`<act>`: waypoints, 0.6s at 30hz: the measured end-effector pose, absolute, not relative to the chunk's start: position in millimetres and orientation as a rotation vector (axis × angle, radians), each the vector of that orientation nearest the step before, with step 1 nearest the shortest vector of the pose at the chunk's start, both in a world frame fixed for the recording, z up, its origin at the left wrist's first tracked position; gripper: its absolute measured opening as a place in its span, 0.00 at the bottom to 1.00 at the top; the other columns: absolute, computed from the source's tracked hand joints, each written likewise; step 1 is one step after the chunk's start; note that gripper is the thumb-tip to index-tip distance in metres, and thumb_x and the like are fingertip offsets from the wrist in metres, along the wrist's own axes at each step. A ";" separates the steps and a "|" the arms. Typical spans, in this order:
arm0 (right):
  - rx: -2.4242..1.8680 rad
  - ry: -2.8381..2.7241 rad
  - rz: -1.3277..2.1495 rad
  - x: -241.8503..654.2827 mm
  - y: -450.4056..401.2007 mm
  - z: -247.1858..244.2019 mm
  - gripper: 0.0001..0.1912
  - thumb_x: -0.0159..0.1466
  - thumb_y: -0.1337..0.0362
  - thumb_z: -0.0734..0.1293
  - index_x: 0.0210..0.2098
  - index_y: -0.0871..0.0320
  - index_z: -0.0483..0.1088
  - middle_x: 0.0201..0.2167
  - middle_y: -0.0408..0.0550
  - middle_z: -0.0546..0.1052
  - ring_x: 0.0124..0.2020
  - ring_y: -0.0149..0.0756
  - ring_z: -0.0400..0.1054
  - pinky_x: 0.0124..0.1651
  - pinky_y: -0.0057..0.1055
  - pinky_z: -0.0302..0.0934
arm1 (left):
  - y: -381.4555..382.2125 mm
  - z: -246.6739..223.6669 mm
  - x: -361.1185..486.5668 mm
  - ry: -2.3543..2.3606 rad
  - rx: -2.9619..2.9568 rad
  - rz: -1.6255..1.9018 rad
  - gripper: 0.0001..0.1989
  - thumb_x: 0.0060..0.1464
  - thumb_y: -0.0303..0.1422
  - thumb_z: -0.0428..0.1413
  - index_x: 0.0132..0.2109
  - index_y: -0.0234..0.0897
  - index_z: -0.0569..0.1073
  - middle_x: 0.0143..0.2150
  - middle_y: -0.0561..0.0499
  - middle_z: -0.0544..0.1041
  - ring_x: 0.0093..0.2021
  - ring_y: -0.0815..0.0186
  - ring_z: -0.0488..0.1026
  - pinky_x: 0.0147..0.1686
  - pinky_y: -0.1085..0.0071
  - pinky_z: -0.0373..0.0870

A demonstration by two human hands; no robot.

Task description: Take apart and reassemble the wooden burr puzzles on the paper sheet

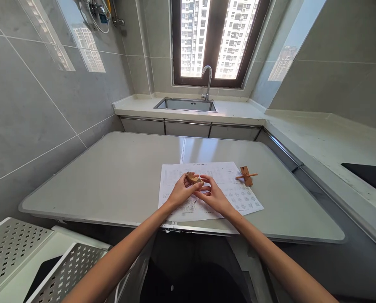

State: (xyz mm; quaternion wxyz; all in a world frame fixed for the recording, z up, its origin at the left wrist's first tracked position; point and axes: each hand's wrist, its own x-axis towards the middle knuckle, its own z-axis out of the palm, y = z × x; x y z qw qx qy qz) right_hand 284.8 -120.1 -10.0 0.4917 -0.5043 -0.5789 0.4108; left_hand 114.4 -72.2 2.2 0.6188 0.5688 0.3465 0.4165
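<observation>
Over the printed sheets, my left hand point(182, 189) has its fingers and thumb closed on a small tan wooden piece point(193, 178). The piece looks notched, though fingers cover part of it. Just to its right is my right hand point(215, 197), its fingers curved and spread apart, close to the piece. Whether a fingertip touches it, I cannot tell. Beneath both hands lie paper sheets point(244, 200) with rows of small drawings. Off the right edge of the paper, a brown wooden block point(246, 176) lies with a thin wooden stick point(252, 174) across it.
The pale folding table point(112, 176) has a seam down its middle. Behind it runs a counter point(238, 108) with a sink point(188, 105) and a faucet point(209, 80) under a window. Perforated white panels point(14, 248) stand at the lower left. Another counter point(329, 139) borders the right side.
</observation>
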 end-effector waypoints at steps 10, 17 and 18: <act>-1.409 -1.564 0.573 278.7 -99.8 -22.7 0.09 0.65 0.64 0.66 0.44 0.54 0.75 0.46 0.53 0.76 0.46 0.47 0.71 0.47 0.43 0.69 | -65.1 -11.6 127.9 0.810 1.311 1.027 0.33 0.53 0.36 0.71 0.62 0.36 0.68 0.65 0.34 0.74 0.66 0.50 0.73 0.69 0.47 0.65; -1.412 -1.644 0.409 281.4 -101.4 -21.5 0.12 0.67 0.67 0.64 0.48 0.54 0.76 0.51 0.56 0.78 0.57 0.55 0.68 0.64 0.55 0.58 | -60.9 -10.2 124.1 0.768 1.324 1.000 0.32 0.57 0.41 0.69 0.63 0.36 0.67 0.63 0.35 0.76 0.66 0.50 0.74 0.69 0.49 0.66; -1.402 -1.651 0.403 282.1 -101.6 -21.6 0.13 0.68 0.68 0.63 0.49 0.54 0.76 0.51 0.56 0.78 0.57 0.54 0.68 0.64 0.55 0.58 | -60.5 -9.5 123.0 0.760 1.339 0.991 0.32 0.57 0.41 0.69 0.63 0.36 0.68 0.64 0.36 0.76 0.66 0.50 0.73 0.69 0.49 0.66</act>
